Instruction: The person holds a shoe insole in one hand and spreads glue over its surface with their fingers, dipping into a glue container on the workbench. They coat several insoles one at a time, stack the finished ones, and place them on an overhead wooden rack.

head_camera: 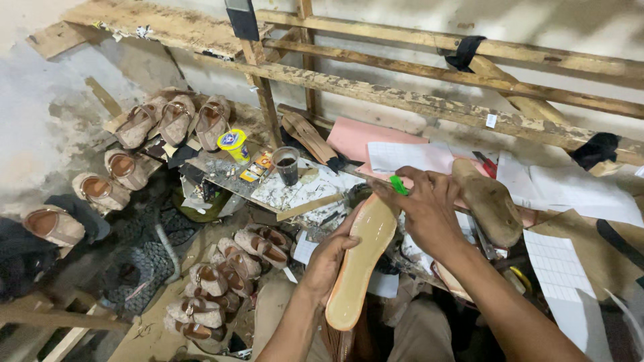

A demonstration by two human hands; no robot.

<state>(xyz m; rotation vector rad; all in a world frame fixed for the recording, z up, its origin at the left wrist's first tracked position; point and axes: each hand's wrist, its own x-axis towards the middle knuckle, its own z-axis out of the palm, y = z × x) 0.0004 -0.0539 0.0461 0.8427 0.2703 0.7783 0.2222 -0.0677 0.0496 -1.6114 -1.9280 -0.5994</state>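
The left hand (330, 258) grips a tan shoe sole (361, 258) by its edge at centre frame; the right hand (424, 208) pinches a green marker (398, 185) over its toe, at twelve o'clock. Finished sandals (221, 281) are heaped at nine o'clock; this sole looks bare, no upper yet.

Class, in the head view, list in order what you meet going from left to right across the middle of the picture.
Sandal on dark cloth → yellow tub → dark cup → left hand → insole → right hand → wooden last → grid paper.
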